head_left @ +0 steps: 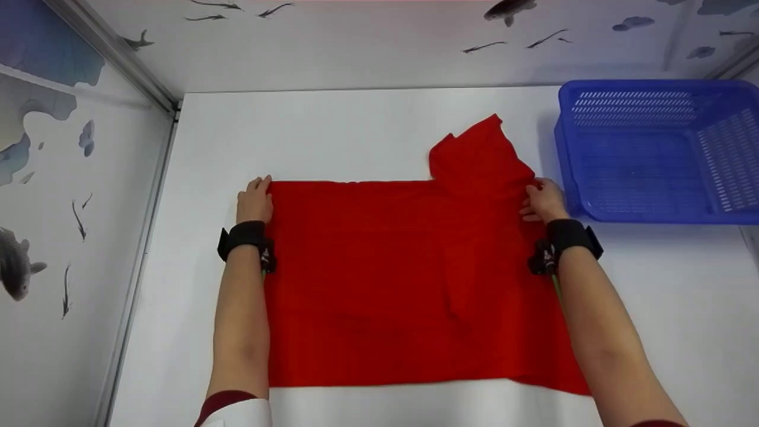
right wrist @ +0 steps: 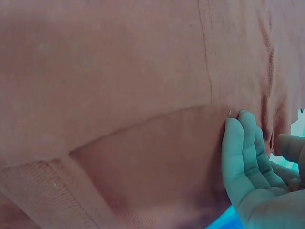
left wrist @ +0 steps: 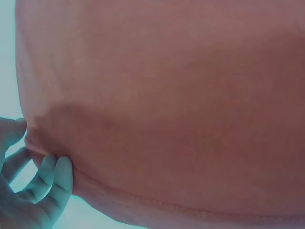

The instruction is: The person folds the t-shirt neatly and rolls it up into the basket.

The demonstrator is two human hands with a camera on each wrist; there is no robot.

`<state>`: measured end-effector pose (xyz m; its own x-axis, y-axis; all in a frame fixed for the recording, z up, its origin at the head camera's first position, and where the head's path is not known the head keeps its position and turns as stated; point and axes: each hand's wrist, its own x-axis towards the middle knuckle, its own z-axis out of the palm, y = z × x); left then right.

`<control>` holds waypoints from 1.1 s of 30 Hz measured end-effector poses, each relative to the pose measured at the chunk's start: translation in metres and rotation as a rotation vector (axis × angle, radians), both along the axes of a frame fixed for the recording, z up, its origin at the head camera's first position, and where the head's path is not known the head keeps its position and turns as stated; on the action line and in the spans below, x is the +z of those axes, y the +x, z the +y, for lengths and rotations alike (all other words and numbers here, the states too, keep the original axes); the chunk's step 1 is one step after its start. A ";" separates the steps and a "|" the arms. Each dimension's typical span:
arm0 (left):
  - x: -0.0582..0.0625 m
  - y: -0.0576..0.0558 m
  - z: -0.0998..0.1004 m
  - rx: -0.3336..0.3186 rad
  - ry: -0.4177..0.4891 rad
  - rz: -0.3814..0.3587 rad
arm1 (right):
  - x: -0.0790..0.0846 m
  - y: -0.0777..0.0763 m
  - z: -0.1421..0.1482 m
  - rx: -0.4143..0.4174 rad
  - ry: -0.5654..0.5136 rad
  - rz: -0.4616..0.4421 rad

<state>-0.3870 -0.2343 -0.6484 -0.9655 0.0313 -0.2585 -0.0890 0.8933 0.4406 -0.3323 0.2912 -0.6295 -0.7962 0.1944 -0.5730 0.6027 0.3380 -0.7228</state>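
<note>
A red shirt (head_left: 379,273) lies spread sideways on the white table, one short sleeve (head_left: 477,151) pointing away at the upper right. My left hand (head_left: 255,201) is at the shirt's far left corner, its thumb and fingers pinching the edge; in the left wrist view the fingers (left wrist: 62,176) overlap a stitched seam. At the base of the sleeve, my right hand (head_left: 544,200) pinches the shirt's edge between thumb and index finger. Its other fingers (right wrist: 233,148) extend over the cloth in the right wrist view, where a ribbed band (right wrist: 45,191) and seams show.
A blue plastic basket (head_left: 640,216) with slotted walls stands at the back right, close beside my right hand. White panels with fish prints (head_left: 510,9) border the white table (head_left: 308,130) at the back and left.
</note>
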 end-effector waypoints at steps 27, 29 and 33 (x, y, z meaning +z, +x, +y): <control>0.022 0.064 -0.029 -0.001 0.273 0.312 | 0.035 0.060 -0.017 -0.183 0.028 0.255; 0.021 0.073 -0.033 -0.013 0.286 0.339 | 0.035 0.069 -0.018 -0.153 0.088 0.265; 0.020 0.090 -0.041 -0.039 0.284 0.382 | 0.034 0.083 -0.024 -0.092 0.193 0.311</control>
<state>-0.2965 -0.2755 -0.6280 -0.9864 0.0876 0.1387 0.1582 0.7325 0.6621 -0.2494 0.2676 -0.5956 -0.9005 0.3539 -0.2526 0.3988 0.4409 -0.8041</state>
